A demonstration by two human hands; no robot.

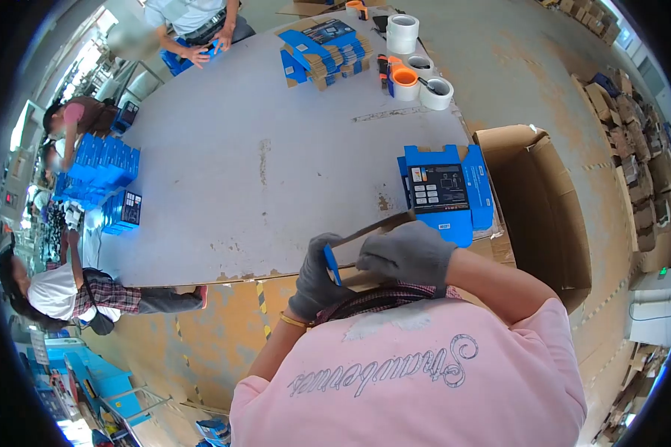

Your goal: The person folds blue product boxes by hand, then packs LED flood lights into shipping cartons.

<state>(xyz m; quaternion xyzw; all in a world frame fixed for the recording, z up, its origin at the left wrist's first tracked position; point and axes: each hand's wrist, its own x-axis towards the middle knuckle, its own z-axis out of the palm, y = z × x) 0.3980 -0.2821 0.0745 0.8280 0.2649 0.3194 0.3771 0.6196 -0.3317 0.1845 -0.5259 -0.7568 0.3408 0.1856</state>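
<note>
"Where's the box?"
"I see it between the left hand, closed around its blue edge, and the right hand, curled; I can't tell if pinching. Its long side slants away rightward."

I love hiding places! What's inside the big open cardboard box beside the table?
Brown inner walls show in the cardboard box; the person's right arm covers part, so anything behind it is hidden.

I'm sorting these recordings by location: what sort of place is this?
Probably a packing workshop, going by the stacked blue boxes, the flat blue cartons and the tape rolls.
</note>
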